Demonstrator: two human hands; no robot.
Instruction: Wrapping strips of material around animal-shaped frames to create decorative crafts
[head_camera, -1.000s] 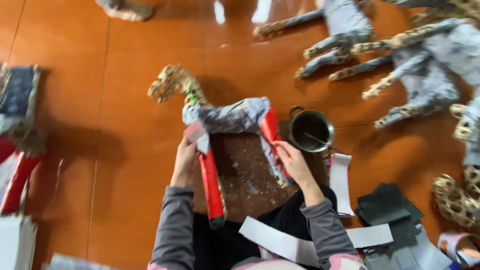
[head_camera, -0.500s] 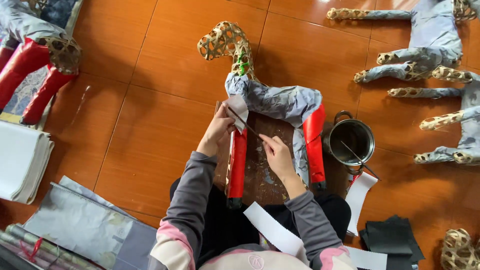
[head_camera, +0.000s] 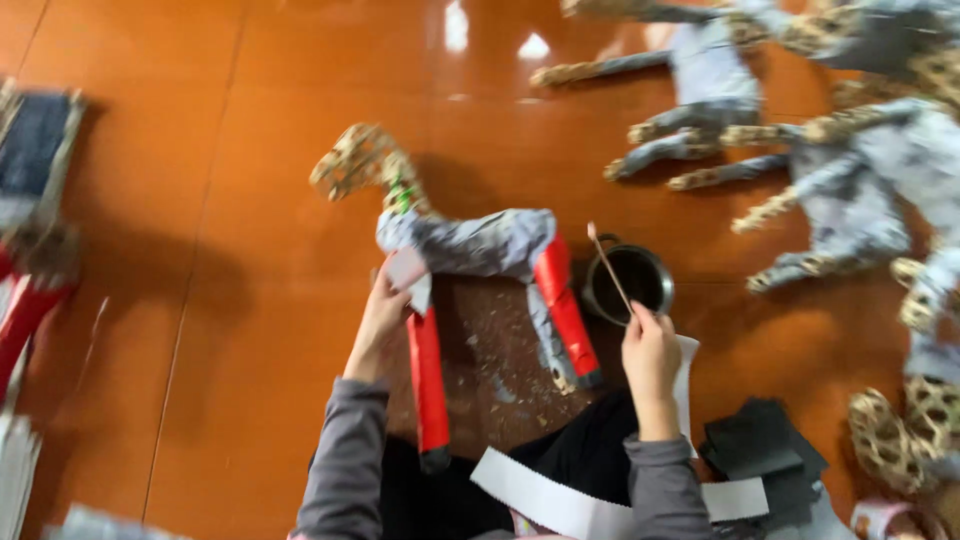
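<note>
Left hand: the left hand (head_camera: 382, 318) pinches a small pale paper scrap (head_camera: 410, 272) against the chest of the woven horse figure.
Right hand: the right hand (head_camera: 650, 358) is closed around a thin brush stick (head_camera: 608, 270), tip tilted up over the pot.
Horse: the woven wicker horse figure wrapped in grey paper with red legs (head_camera: 470, 245) lies on its side on the orange floor (head_camera: 200, 300), between both hands.
Pot: a small round dark metal pot (head_camera: 630, 282) stands just beside the rear red leg.
Beyond: grey-wrapped wicker horses (head_camera: 800, 150) lie near the floor's far right edge.
</note>
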